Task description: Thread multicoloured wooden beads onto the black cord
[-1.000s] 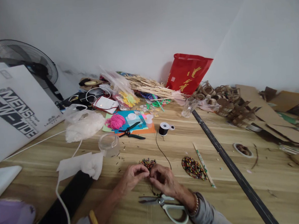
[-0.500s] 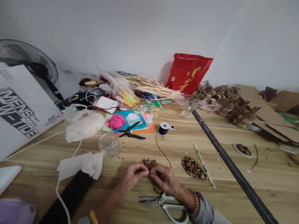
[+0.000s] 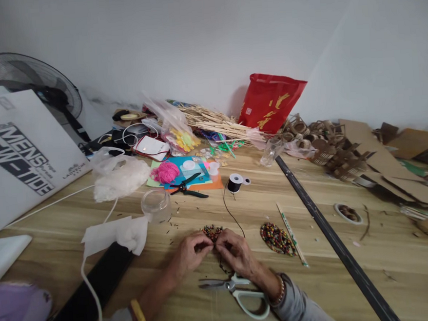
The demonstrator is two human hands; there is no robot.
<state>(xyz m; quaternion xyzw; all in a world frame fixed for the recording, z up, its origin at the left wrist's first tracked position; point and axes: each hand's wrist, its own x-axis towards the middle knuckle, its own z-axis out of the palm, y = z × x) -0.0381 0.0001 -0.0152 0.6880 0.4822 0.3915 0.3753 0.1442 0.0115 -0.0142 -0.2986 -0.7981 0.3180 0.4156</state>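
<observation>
My left hand and my right hand meet close together over the table, thumbs and fingertips pinched. Thin black cord dangles below the right fingers, and both hands seem pinched on it; the exact spot is tiny. Just beyond the fingertips lies a string of multicoloured beads, partly hidden by the hands. Another beaded string is coiled to the right. White-handled scissors lie with blades parted below my right hand. From a spool of black cord, a strand trails down toward my right hand.
A glass jar and green-handled pliers are beyond my left hand. Pink yarn rests on coloured paper. A patterned stick lies beside the coiled beads. One dark strip crosses the table at right.
My hands have shifted slightly, with a small gap now between the fingertips. The left hand's fingers are more curled. Other things stay where they were.
</observation>
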